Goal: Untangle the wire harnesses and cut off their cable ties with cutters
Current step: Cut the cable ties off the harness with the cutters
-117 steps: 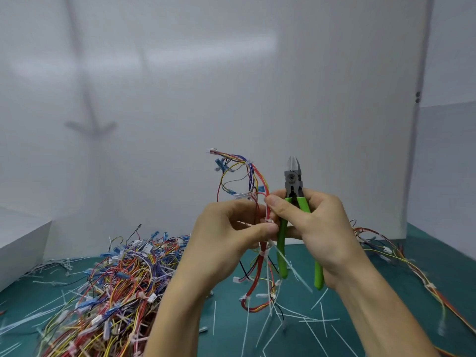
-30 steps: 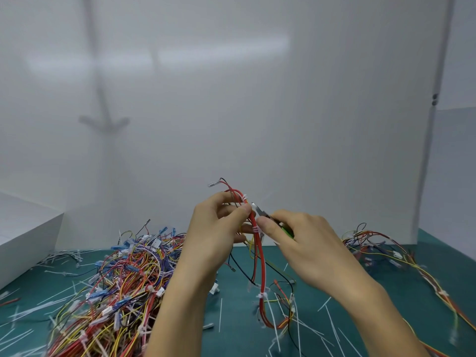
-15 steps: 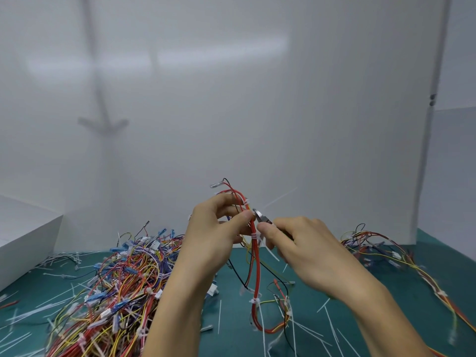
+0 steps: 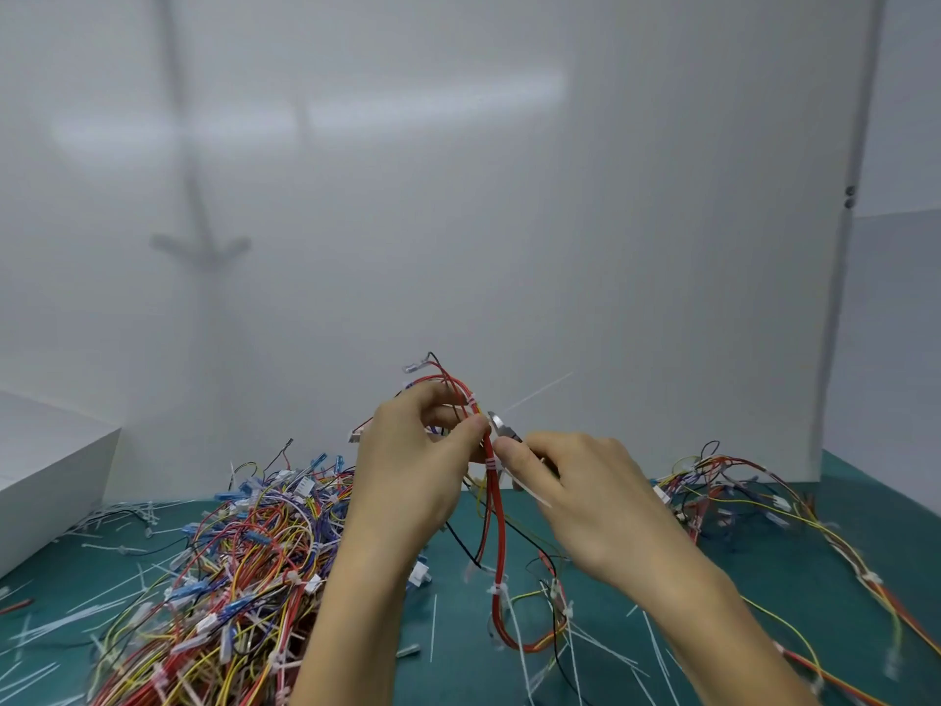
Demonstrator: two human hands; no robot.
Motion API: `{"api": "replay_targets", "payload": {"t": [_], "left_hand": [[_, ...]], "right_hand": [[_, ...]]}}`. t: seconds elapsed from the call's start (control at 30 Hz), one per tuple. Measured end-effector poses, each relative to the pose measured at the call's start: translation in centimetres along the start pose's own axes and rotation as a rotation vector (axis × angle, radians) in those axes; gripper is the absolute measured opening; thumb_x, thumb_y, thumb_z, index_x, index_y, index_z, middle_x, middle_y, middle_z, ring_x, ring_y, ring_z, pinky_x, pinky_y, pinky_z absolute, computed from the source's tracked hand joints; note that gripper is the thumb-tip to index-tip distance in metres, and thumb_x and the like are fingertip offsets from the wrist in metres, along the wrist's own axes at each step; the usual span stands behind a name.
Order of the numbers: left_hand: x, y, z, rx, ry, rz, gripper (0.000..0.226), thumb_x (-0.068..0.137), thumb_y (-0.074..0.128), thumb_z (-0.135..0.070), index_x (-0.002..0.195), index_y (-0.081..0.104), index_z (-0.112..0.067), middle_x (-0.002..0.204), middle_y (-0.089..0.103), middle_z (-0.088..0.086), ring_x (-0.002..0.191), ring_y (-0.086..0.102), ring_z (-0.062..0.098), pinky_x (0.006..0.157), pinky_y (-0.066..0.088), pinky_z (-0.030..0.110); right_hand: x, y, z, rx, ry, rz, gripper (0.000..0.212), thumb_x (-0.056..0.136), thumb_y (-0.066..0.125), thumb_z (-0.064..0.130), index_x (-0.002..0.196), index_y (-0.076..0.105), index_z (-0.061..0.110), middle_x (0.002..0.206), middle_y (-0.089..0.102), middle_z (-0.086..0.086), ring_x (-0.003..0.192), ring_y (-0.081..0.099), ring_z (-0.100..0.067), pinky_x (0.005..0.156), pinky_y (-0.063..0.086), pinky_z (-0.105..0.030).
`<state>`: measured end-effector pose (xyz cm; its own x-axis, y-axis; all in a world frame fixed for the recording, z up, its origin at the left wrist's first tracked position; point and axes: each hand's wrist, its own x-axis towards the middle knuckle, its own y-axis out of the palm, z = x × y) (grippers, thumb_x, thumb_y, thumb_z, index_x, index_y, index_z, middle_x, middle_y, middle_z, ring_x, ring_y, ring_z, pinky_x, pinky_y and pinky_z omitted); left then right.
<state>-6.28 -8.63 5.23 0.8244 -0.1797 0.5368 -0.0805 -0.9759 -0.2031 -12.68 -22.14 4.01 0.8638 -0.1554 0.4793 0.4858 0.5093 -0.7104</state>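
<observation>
Left hand (image 4: 407, 481) was raised above the mat (image 4: 764, 603), thumb and fingers pinching the harness (image 4: 498, 527), a bundle of red wires. The bundle hung down from the pinch between both hands; its lower loop reached the mat near the front edge.

Right hand (image 4: 585, 496) was curled round the cutters (image 4: 501, 430). Only the metal head showed, past the index fingertip and just beside the left thumb, up against the red wires. Handles were hidden in the palm; could not tell whether the blades were closed.

A white tie (image 4: 490, 463) wrapped the bundle just below the cutter head, its tail running under the right index finger. A second thin tail (image 4: 540, 392) stuck out up and to the right of the head.

A pile (image 4: 244, 563) of multicoloured harnesses lay on the left half of the mat. A looser harness (image 4: 738, 486) lay toward the right edge. Cut tails (image 4: 433, 624) were scattered across the mat. A white box (image 4: 46, 476) stood at the left edge.
</observation>
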Motion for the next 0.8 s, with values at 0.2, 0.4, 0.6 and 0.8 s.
{"api": "replay_targets", "payload": {"t": [0.2, 0.4, 0.6, 0.8], "left_hand": [[-0.07, -0.01, -0.31, -0.062, -0.021, -0.007, 0.020, 0.086, 0.071, -0.011, 0.078, 0.063, -0.028, 0.068, 0.073, -0.008, 0.061, 0.072, 0.008, 0.076, 0.060, 0.046], [-0.03, -0.09, -0.20, -0.042, -0.015, 0.014, 0.017, 0.086, 0.070, -0.012, 0.081, 0.066, -0.028, 0.071, 0.073, -0.008, 0.065, 0.073, 0.014, 0.077, 0.060, 0.050], [0.00, -0.02, -0.05, -0.028, -0.013, 0.033, 0.017, 0.085, 0.070, -0.010, 0.083, 0.066, -0.026, 0.068, 0.072, -0.008, 0.064, 0.073, 0.014, 0.077, 0.059, 0.051], [0.16, -0.15, 0.27, -0.003, 0.012, 0.011, 0.018, 0.083, 0.072, -0.010, 0.084, 0.066, -0.027, 0.073, 0.071, -0.007, 0.069, 0.071, 0.023, 0.077, 0.059, 0.050]], "right_hand": [[0.02, 0.34, 0.19, 0.018, 0.002, -0.016, 0.050, 0.098, 0.030, 0.061, 0.067, 0.047, 0.026, 0.058, 0.046, 0.003, 0.056, 0.042, -0.015, 0.052, 0.029, -0.030], [0.08, 0.30, 0.35, 0.035, 0.012, 0.017, 0.051, 0.097, 0.031, 0.060, 0.065, 0.047, 0.023, 0.060, 0.048, 0.000, 0.060, 0.043, -0.019, 0.057, 0.032, -0.035], [-0.02, 0.19, 0.28, 0.045, 0.030, 0.044, 0.056, 0.099, 0.034, 0.058, 0.065, 0.049, 0.016, 0.062, 0.051, -0.005, 0.061, 0.043, -0.020, 0.058, 0.033, -0.036], [-0.10, 0.08, 0.57, 0.072, 0.024, 0.020, 0.060, 0.097, 0.032, 0.060, 0.070, 0.057, 0.012, 0.068, 0.061, -0.010, 0.065, 0.051, -0.024, 0.062, 0.041, -0.039]]}}
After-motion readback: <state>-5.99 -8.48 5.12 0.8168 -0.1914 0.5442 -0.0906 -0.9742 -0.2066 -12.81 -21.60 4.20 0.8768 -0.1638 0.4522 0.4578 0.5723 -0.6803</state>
